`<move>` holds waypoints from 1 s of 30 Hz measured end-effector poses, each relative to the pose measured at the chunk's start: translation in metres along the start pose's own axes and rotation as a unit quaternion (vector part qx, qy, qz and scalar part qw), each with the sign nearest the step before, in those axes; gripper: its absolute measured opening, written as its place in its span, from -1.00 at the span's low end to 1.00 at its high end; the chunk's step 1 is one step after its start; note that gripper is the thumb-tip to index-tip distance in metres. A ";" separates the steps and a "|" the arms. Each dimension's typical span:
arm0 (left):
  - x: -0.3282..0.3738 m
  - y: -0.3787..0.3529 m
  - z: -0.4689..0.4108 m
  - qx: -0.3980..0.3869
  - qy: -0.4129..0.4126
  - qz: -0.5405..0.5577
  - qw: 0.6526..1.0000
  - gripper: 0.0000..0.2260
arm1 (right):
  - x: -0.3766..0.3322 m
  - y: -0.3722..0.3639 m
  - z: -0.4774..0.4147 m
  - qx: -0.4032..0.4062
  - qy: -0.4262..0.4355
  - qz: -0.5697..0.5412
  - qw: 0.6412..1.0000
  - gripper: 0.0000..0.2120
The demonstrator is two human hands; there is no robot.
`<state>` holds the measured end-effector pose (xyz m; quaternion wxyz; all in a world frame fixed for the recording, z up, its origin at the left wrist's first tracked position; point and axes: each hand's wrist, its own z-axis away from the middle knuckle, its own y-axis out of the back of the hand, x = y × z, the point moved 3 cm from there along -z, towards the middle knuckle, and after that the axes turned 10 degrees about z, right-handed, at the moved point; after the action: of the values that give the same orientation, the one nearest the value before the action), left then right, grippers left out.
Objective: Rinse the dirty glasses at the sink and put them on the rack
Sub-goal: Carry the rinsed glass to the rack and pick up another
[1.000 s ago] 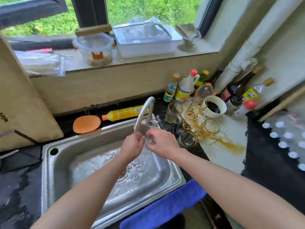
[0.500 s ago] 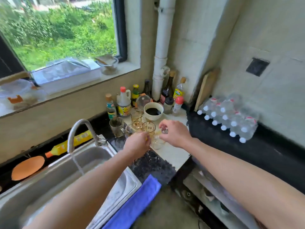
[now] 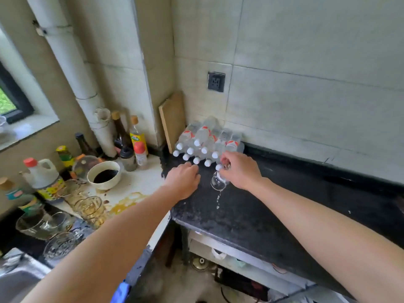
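Right hand [image 3: 240, 171], centre of the frame: fingers curled round a small clear glass [image 3: 218, 182], gripping it from above. The glass is held tilted just above the black counter [image 3: 295, 206]. A thin trickle of water [image 3: 217, 200] runs from it down onto the counter surface.

Left hand [image 3: 183, 180], just left of the glass: back of the hand faces the camera, fingers folded downward over the counter's near-left corner. Whether it holds anything cannot be told; nothing is visible in it.

Behind both hands, against the tiled wall: a shrink-wrapped pack of water bottles [image 3: 205, 143] with white caps, lying on its side. The right hand's fingertips are just beside the nearest caps. A wooden cutting board [image 3: 172, 119] leans upright in the corner to the left of the pack. A dark wall socket [image 3: 216, 81] sits above.

Left of the frame, on the pale counter [image 3: 140, 180]: a white bowl [image 3: 103, 174] holding dark liquid, a white jug with a red cap [image 3: 41, 173], and several sauce bottles [image 3: 135, 138] grouped at the foot of a white pipe [image 3: 72, 68]. A brown spill [image 3: 129, 202] stains the surface.

Lower left: a cluster of dirty glasses [image 3: 89, 206], some with brown residue, standing near the corner of the steel sink [image 3: 17, 278].
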<state>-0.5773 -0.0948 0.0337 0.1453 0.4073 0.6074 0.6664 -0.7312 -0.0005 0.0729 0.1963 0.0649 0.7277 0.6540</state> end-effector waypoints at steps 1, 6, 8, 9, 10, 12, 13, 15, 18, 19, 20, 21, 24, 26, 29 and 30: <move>0.016 -0.010 -0.014 -0.008 -0.023 -0.010 1.000 -0.74 | 0.022 0.002 0.001 0.003 -0.016 0.008 1.000 -0.81; 0.100 -0.060 -0.079 -0.055 -0.121 -0.037 0.990 -0.72 | 0.131 0.013 0.013 -0.006 -0.105 0.026 0.994 -0.74; 0.134 -0.081 -0.101 -0.073 -0.154 -0.043 0.984 -0.73 | 0.173 0.017 0.021 -0.009 -0.139 0.037 0.990 -0.75; 0.152 -0.091 -0.110 -0.082 -0.170 -0.039 0.981 -0.73 | 0.194 0.019 0.028 -0.010 -0.158 0.041 0.987 -0.74; 0.170 -0.102 -0.117 -0.093 -0.186 -0.034 0.978 -0.74 | 0.214 0.021 0.036 -0.012 -0.178 0.042 0.983 -0.74; 0.205 -0.125 -0.128 -0.119 -0.221 -0.032 0.968 -0.74 | 0.252 0.024 0.055 -0.014 -0.220 0.042 0.974 -0.73; 0.224 -0.135 -0.131 -0.133 -0.238 -0.032 0.962 -0.74 | 0.270 0.026 0.066 -0.013 -0.241 0.042 0.969 -0.73; 0.260 -0.156 -0.133 -0.158 -0.270 -0.029 0.949 -0.74 | 0.306 0.029 0.090 -0.013 -0.280 0.044 0.959 -0.72; 0.316 -0.185 -0.137 -0.178 -0.311 -0.021 0.933 -0.73 | 0.359 0.036 0.127 -0.013 -0.326 0.049 0.944 -0.74; 0.335 -0.194 -0.137 -0.181 -0.322 -0.019 0.929 -0.73 | 0.376 0.039 0.140 -0.014 -0.336 0.049 0.940 -0.74; 0.354 -0.204 -0.138 -0.184 -0.329 -0.018 0.926 -0.73 | 0.394 0.042 0.153 -0.015 -0.346 0.048 0.937 -0.74; 0.373 -0.213 -0.137 -0.187 -0.334 -0.016 0.924 -0.72 | 0.412 0.044 0.166 -0.014 -0.354 0.047 0.934 -0.73; 0.433 -0.245 -0.136 -0.194 -0.338 -0.010 0.921 -0.72 | 0.470 0.052 0.203 -0.018 -0.371 0.043 0.927 -0.73; 0.473 -0.269 -0.133 -0.203 -0.332 -0.003 0.921 -0.73 | 0.510 0.058 0.226 -0.022 -0.377 0.046 0.925 -0.72; 0.526 -0.306 -0.124 -0.218 -0.333 0.002 0.917 -0.72 | 0.565 0.065 0.257 -0.019 -0.390 0.042 0.920 -0.72; 0.542 -0.318 -0.120 -0.222 -0.334 0.004 0.916 -0.71 | 0.581 0.066 0.266 -0.021 -0.393 0.043 0.918 -0.72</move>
<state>-1.0988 0.2648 -0.0543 0.4237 0.5662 0.3584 0.6095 -1.1752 0.4589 0.0030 0.4393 0.3437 0.5744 0.5991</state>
